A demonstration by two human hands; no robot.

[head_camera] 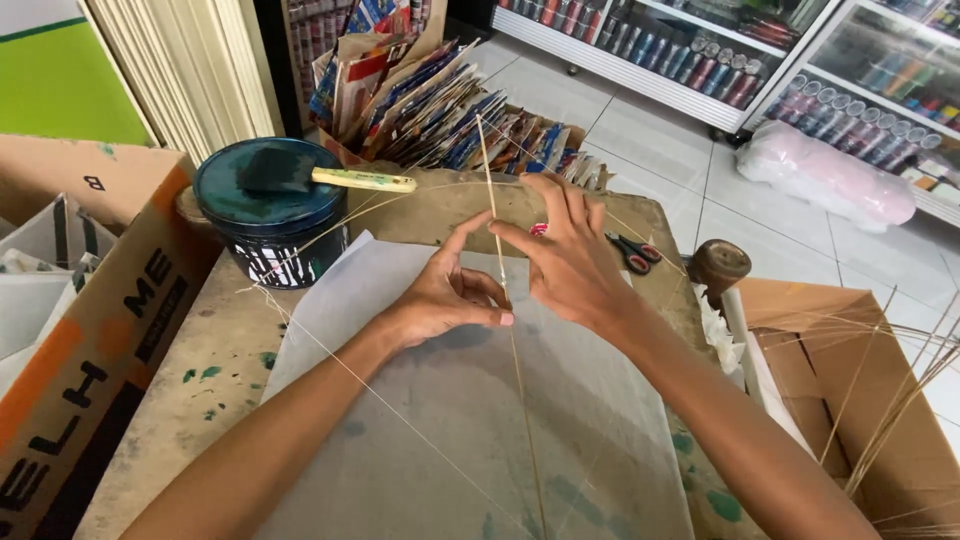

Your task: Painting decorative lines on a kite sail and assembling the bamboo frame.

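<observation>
Both hands met over the translucent paper sheet [450, 420] on the table [215, 375] — the left hand [445, 295] pinched the thin bamboo stick [497, 235] between thumb and fingers, while the right hand [570, 255] pinched it just above, other fingers spread. A green paint can [268, 215] stood nearby.

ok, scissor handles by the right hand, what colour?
Red and black; the scissors lie just beyond the right hand, clearest in the head view.
</observation>
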